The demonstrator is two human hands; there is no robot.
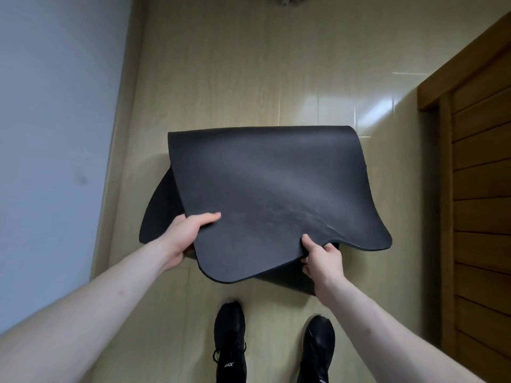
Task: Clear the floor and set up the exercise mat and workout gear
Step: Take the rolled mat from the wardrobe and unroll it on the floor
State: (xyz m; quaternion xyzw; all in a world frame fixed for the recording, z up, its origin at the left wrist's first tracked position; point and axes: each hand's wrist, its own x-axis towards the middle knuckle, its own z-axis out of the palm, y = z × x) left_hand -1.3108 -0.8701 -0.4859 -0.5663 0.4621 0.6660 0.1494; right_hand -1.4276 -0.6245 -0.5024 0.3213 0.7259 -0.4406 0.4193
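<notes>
While we stood at the near end of the pale wood-grain floor (249,64), the black foam exercise mat (271,183) hung folded in front of us, its free edge toward us and its curved fold away, toward the open floor ahead. Our left hand (185,236) clasped the near left edge, thumb on top; our right hand (322,258) pinched the near edge right of centre, fingers curled beneath. Both hands sat about equally close to that edge. We judged the mat's long axis would run straight ahead, between the pale blue wall (55,120) and the brown wooden door (481,161), so unfolding meant casting it away from our black shoes (231,333).
</notes>
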